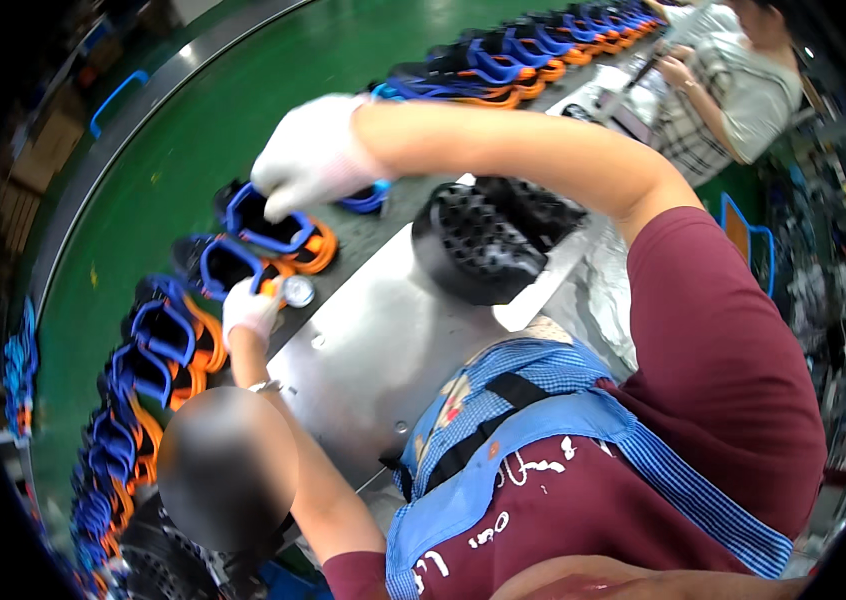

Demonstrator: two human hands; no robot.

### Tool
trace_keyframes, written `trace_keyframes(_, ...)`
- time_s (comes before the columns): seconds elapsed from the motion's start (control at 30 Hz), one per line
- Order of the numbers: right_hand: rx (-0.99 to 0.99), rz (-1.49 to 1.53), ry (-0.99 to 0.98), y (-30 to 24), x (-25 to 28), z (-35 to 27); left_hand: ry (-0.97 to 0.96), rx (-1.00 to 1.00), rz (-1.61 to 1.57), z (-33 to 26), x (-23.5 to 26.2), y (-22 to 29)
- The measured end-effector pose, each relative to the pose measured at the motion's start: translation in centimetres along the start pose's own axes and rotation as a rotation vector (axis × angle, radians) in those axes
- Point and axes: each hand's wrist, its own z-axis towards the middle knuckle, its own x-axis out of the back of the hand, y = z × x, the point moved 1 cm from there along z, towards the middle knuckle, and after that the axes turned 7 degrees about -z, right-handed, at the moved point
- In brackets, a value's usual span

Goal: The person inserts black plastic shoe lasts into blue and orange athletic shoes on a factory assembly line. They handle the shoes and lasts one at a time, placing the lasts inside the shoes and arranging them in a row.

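Observation:
My right hand (313,150), in a white glove, reaches across to a black shoe (295,245) with a blue collar and orange heel. Its fingers bend down at the shoe's opening; whether they grip its edge or something small is hidden. My left hand (251,310), also gloved, is closed at the orange heel of a neighbouring shoe (226,268) in the row. A small round silver-white object (298,291) sits just beside the left fingertips; I cannot tell what it is.
A bare metal plate (353,340) lies before me, with a black perforated block (478,245) on its right side. Rows of similar shoes (158,330) stretch to both sides. Another person (733,100) works at the upper right. A grey blur hides the area by my left forearm.

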Motion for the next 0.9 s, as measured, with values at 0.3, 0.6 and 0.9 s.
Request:
trace_keyframes(0.3,-0.934,-0.076,0.257,15.5,-2.4,-31.0,0.416,-0.137,0.408,-3.7,1.8,-1.8)
trace_keyframes(0.6,-1.148,0.012,0.262,18.9,-15.9,-38.3,0.712,-0.391,0.385,-8.9,-0.7,2.4)
trace_keyframes(0.9,-0.966,-0.060,0.304,20.5,-16.7,-39.4,0.596,-0.368,0.234,-9.0,-3.7,3.5)
